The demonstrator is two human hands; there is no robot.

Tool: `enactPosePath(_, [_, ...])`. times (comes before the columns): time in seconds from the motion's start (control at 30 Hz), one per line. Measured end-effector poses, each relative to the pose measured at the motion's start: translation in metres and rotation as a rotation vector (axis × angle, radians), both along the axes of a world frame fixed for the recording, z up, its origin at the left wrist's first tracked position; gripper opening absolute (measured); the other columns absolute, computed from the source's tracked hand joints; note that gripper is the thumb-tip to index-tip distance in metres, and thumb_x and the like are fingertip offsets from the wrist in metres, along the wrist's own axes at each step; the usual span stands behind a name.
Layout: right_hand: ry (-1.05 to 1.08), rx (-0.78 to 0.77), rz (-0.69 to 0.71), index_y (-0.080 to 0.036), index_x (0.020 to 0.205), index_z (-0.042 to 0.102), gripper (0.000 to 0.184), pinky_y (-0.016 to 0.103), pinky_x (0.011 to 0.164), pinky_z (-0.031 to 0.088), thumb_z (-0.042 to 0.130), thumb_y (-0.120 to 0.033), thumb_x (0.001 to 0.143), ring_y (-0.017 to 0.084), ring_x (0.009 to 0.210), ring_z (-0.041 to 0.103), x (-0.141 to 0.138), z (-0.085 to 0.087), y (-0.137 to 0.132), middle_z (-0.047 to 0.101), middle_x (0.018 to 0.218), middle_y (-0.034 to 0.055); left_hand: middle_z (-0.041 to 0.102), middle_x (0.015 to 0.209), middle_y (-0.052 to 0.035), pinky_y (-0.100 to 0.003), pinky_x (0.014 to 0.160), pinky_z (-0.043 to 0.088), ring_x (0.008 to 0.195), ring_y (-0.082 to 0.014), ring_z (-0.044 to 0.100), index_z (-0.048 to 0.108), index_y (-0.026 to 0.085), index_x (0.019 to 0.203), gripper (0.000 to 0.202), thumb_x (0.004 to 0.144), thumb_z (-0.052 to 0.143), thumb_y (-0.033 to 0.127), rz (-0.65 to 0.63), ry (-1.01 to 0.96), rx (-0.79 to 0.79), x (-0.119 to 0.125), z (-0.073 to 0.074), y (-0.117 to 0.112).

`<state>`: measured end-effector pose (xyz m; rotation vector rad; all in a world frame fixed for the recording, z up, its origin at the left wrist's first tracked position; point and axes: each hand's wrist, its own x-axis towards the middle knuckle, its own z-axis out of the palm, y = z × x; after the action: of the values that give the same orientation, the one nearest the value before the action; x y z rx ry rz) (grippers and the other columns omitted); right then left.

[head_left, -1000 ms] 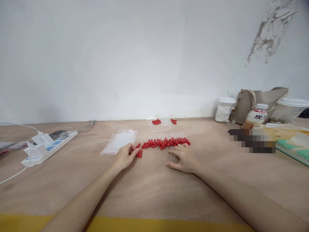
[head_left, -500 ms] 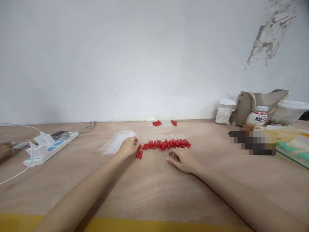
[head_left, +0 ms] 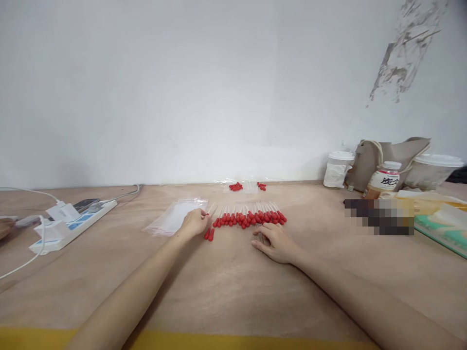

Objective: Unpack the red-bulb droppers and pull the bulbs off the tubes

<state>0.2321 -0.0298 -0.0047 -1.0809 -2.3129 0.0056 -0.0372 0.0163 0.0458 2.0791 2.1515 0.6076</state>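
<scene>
A row of white sticks with red bulb tips (head_left: 248, 218) lies across the table, tips toward me. My left hand (head_left: 195, 222) is at the row's left end, with thumb and fingers pinched on a red-tipped stick (head_left: 207, 214) whose pale shaft points away. Two loose red tips (head_left: 209, 235) lie just below those fingers. My right hand (head_left: 277, 243) rests on the table below the row's right half, fingers curled. Something thin and clear shows at its fingertips, but I cannot make out what it is.
Clear zip bags (head_left: 175, 216) lie left of my left hand. Behind the row are clear bags with red tips (head_left: 236, 186). A power strip (head_left: 76, 228) with cables stands at left, near another person's hand (head_left: 5, 227). A lidded cup (head_left: 338, 170) and bottle (head_left: 383, 181) stand at right.
My left hand has risen slightly away from the two loose tips, and a red tip now shows between its fingertips. The right hand stays in place. The view has shifted a little.
</scene>
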Motion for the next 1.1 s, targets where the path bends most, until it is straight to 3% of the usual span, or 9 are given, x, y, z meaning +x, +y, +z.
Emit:
enactPosePath(0.1, [0.015,0.006,0.004,-0.02,0.09,0.056,0.024,0.027,0.067,0.036,0.047,-0.04,0.081,0.014,0.076,0.052,-0.001,0.0,0.001,0.057,0.08,0.0024,0.062,0.087,-0.0079,-0.027,0.07,0.042,0.083,-0.0194,0.058,0.061,0.016,0.092,0.03,0.081,0.04,0.034,-0.053,-0.027,0.133,0.003,-0.001,-0.016])
enactPosePath(0.23, [0.161,0.066,-0.027,-0.019,0.088,0.055,0.023,0.029,0.069,0.037,0.044,-0.039,0.083,0.014,0.071,0.052,-0.001,-0.002,0.002,0.057,0.077,0.0027,0.056,0.085,-0.0041,-0.025,0.067,0.044,0.076,-0.0143,0.056,0.059,0.018,0.087,0.024,0.083,0.041,0.033,-0.33,-0.154,0.359,0.017,-0.012,-0.047])
enactPosePath(0.37, [0.421,0.155,-0.087,-0.018,0.091,0.051,0.019,0.031,0.072,0.039,0.039,-0.033,0.086,0.016,0.077,0.052,0.006,-0.002,0.0,0.056,0.082,0.0051,0.057,0.081,-0.0025,-0.025,0.065,0.043,0.072,-0.0128,0.053,0.058,0.019,0.087,0.018,0.084,0.043,0.027,-0.592,-0.144,0.37,0.033,-0.028,-0.072])
enactPosePath(0.43, [0.444,0.171,-0.069,-0.018,0.095,0.049,0.02,0.031,0.074,0.04,0.038,-0.032,0.086,0.017,0.082,0.052,0.01,0.0,-0.004,0.056,0.088,0.0063,0.058,0.08,-0.0029,-0.025,0.066,0.043,0.073,-0.0128,0.053,0.058,0.019,0.088,0.017,0.085,0.042,0.025,-0.669,-0.13,0.356,0.037,-0.035,-0.078])
enactPosePath(0.6, [0.178,0.234,0.057,-0.021,0.104,0.053,0.029,0.036,0.081,0.036,0.049,-0.038,0.08,0.02,0.092,0.05,0.009,0.006,-0.018,0.056,0.097,0.0076,0.058,0.079,-0.0037,-0.025,0.065,0.043,0.072,-0.013,0.053,0.058,0.019,0.091,0.017,0.085,0.044,0.026,-0.724,-0.099,0.37,0.038,-0.043,-0.078])
enactPosePath(0.73, [0.011,0.306,0.124,-0.023,0.1,0.059,0.024,0.036,0.082,0.03,0.05,-0.036,0.081,0.017,0.084,0.05,-0.003,0.004,-0.021,0.061,0.083,0.0041,0.058,0.083,-0.0045,-0.026,0.069,0.044,0.076,-0.013,0.054,0.058,0.019,0.094,0.018,0.085,0.044,0.026,-0.773,-0.098,0.396,0.039,-0.044,-0.077])
enactPosePath(0.93, [-0.024,0.308,0.16,-0.022,0.087,0.064,0.023,0.035,0.08,0.027,0.043,-0.03,0.086,0.015,0.074,0.047,-0.01,0.002,-0.02,0.06,0.068,0.0019,0.057,0.084,-0.004,-0.026,0.071,0.043,0.077,-0.0132,0.053,0.058,0.02,0.095,0.018,0.085,0.046,0.028,-0.793,-0.069,0.393,0.042,-0.044,-0.077])
enactPosePath(1.1, [-0.001,0.313,0.211,-0.021,0.076,0.063,0.023,0.034,0.077,0.027,0.043,-0.026,0.085,0.013,0.065,0.043,-0.007,0.003,-0.024,0.056,0.058,-0.0001,0.055,0.074,-0.004,-0.027,0.068,0.04,0.073,-0.0144,0.05,0.06,0.018,0.085,0.018,0.085,0.046,0.028,-0.814,0.0,0.404,0.04,-0.042,-0.078])
